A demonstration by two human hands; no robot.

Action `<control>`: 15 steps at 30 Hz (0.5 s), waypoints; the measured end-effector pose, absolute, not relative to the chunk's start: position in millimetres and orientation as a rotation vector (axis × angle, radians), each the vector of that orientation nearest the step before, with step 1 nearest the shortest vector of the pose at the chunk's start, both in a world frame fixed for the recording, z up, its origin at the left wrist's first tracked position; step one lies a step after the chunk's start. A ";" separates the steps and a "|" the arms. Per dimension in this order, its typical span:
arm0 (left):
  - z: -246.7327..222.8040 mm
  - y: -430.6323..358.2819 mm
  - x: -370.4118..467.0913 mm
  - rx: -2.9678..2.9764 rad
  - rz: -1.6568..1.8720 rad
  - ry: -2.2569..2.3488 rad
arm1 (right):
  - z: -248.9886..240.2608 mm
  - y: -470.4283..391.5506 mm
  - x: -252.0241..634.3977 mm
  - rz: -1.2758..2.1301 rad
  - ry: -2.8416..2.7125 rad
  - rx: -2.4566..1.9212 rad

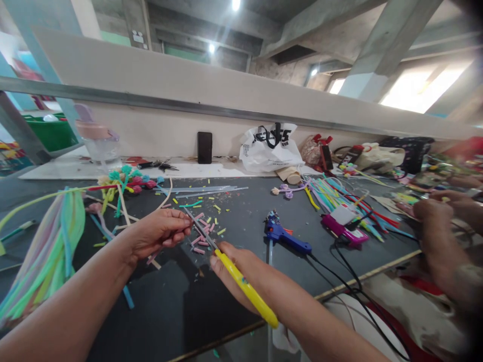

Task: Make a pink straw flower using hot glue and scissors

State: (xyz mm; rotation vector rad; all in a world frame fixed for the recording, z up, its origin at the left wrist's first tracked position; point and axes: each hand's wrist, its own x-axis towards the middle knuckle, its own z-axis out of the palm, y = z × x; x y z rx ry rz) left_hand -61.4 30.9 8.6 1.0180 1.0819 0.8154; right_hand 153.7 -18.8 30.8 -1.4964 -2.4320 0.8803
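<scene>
My right hand (236,271) is wrapped round a pair of scissors (245,289) with a yellow handle, seen edge-on. Their long metal blades point up and left, the tips close to my left hand (166,229). The fingers of my left hand are pinched together; whatever is between them is too small or hidden to name. Short cut pink pieces (199,239) lie beneath the blades, with small yellow pieces (222,231) scattered around them. A thin teal strip (190,204) lies just beyond my left fingertips.
A blue glue gun (289,239) with a trailing cord lies to the right. Bundles of pastel fuzzy stems (49,241) and coloured stems (335,201) flank my hands. Behind stand a phone (204,147), a white bag (267,151) and a bottle (98,143). Another person's hands (439,216) are at far right.
</scene>
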 end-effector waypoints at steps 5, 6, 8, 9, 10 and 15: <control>8.6 30.5 -61.8 1.045 0.821 1.081 | 26.8 -19.4 153.9 0.837 -2.442 -1.510; 8.5 30.3 -61.7 1.052 0.828 1.077 | 25.4 -19.9 154.4 0.822 -2.447 -1.519; 8.7 29.7 -61.0 1.063 0.837 1.072 | 22.9 -21.7 156.2 0.799 -2.459 -1.532; 9.2 29.2 -60.6 1.066 0.843 1.071 | 22.0 -22.8 157.5 0.789 -2.467 -1.522; 9.9 28.6 -60.1 1.067 0.852 1.071 | 21.4 -24.0 159.0 0.779 -2.476 -1.506; 15.5 25.2 -57.4 1.057 0.910 1.076 | 20.9 -28.3 166.6 0.744 -2.513 -1.462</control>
